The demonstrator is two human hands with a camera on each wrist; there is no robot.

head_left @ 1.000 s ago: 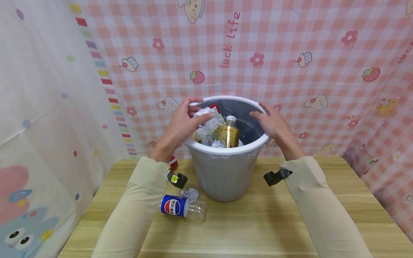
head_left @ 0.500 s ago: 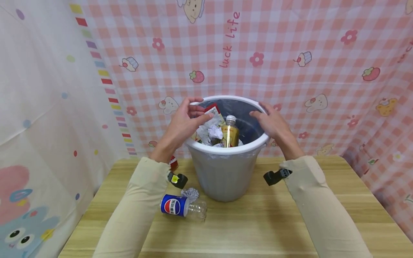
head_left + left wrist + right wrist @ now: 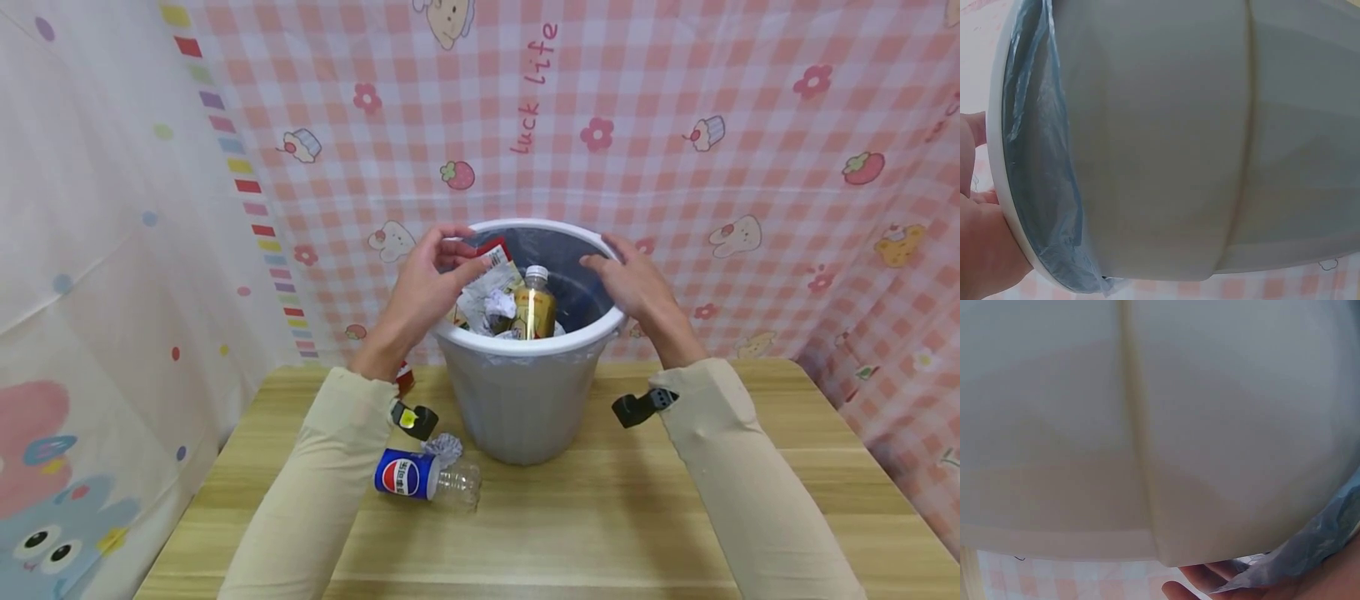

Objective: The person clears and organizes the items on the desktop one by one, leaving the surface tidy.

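Left hand (image 3: 429, 279): fingers loosely parted, holding nothing, at smooth plastic bin (image 3: 523, 404). Right hand (image 3: 636, 279) grips its rim (image 3: 525, 347). Ribbed clear bottle (image 3: 431, 479), Pepsi-logo label (image 3: 406, 475).

A pink-and-white checked fabric sheet (image 3: 540, 183), printed with strawberries, cupcakes and flowers, hangs behind a pale wood-grain desk (image 3: 592, 525) with rounded far corners; white pastel-dotted fabric (image 3: 150, 283) covers the left side.

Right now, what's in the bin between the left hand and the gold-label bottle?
Between the left hand and the gold-label bottle, a red-edged packet and crumpled white paper lie in the bin. The head view shows it.
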